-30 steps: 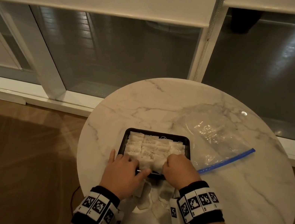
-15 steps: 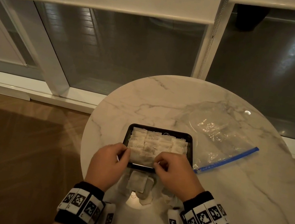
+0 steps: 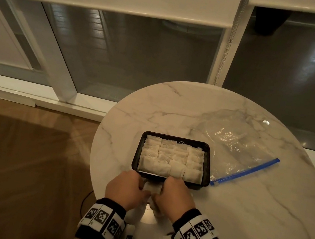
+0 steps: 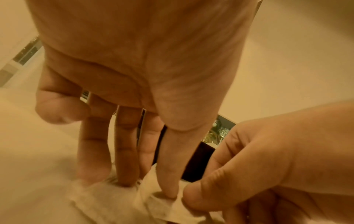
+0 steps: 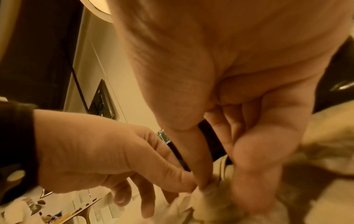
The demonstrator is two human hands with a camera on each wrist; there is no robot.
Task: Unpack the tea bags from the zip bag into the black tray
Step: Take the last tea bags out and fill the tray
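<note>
The black tray (image 3: 209, 160) sits mid-table, packed with rows of white tea bags (image 3: 172, 159). Just in front of its near edge, my left hand (image 3: 140, 188) and right hand (image 3: 161, 193) meet over one loose tea bag (image 3: 152, 187) and pinch it from either side. In the left wrist view my thumb and fingers (image 4: 126, 166) press down on the crumpled tea bag (image 4: 153, 201), and the right thumb (image 4: 193, 195) is against it. More loose tea bags (image 3: 136, 212) lie under my hands, mostly hidden. The zip bag (image 3: 235, 152) lies flat to the right of the tray.
The round marble table (image 3: 250, 220) stands against a glass sliding door (image 3: 142, 59). The bag's blue zip strip (image 3: 246, 172) points toward the tray's near right corner. Wooden floor (image 3: 17, 168) lies to the left, past the table's edge.
Both hands have drawn back from the tray's near row to the table in front of it and have closed on a loose tea bag between them.
</note>
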